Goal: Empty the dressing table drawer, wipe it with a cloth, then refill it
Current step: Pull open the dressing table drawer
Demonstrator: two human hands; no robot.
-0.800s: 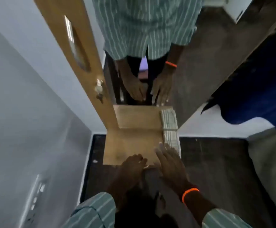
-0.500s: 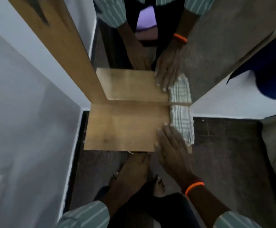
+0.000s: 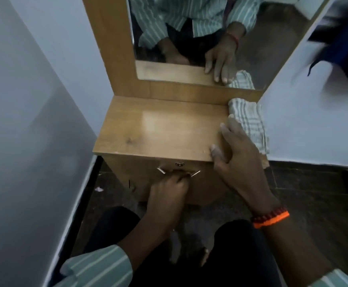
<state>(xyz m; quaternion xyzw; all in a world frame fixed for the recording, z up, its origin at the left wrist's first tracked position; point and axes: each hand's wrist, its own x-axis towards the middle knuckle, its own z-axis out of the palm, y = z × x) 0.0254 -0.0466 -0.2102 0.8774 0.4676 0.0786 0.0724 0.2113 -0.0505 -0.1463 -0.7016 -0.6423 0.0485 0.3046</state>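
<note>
Gripping drawer handle (image 3: 178, 172), left hand (image 3: 169, 188); no legible writing.

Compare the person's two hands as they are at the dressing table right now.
The left hand is low on the drawer front, fingers curled round the metal handle; the right hand lies up on the tabletop edge, fingers spread flat. The right wrist wears an orange band; the left wrist shows none. The right hand lies beside the striped cloth; the left is away from it. Both touch the table.

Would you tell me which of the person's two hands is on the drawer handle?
The left hand: its fingers curl round the metal handle on the drawer front, while the right hand rests flat on the tabletop beside the cloth.
</note>
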